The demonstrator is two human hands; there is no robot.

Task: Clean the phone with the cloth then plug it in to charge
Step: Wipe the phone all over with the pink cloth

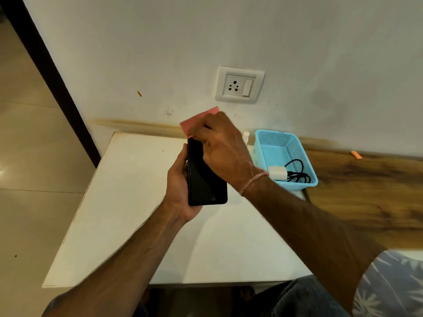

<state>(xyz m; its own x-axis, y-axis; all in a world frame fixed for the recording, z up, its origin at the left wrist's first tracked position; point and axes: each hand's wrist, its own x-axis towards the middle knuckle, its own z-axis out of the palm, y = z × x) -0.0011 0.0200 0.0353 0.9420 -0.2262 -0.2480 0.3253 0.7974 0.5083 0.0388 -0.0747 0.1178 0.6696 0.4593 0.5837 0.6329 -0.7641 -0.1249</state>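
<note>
- Left hand (180,181) grips the lower half of the phone (203,179). The thumb runs up the phone's left edge and the palm cups its bottom end.
- Right hand (224,152) sits just above and to the right of the left hand, its back towards the camera. Its bent fingers hold a pink cloth (198,121) against the top end of the phone, and the fingers are slightly blurred.
- The cloth sticks out beyond the right hand's fingertips, up and to the left, with one corner showing against the white wall.
- The phone lies between the two hands with its dark screen facing up. Its top end is under the right hand and the cloth, and it is held above the white worktop (137,202).
- A thin pinkish thread (254,179) circles the right wrist.
- Just to the right of that wrist, a blue basket (295,143) stands on the worktop. A white charger (277,172) and a coiled black cable (297,173) lie in its near end.
- Above the right hand, a wall socket (239,84) with a switch is set into the wall.
- Between the right hand and the basket a small white item (246,135) peeks out; I cannot tell what it is.
- To the right of the right forearm lies a wooden surface (366,191), with a small orange item (356,155) at its far edge.
</note>
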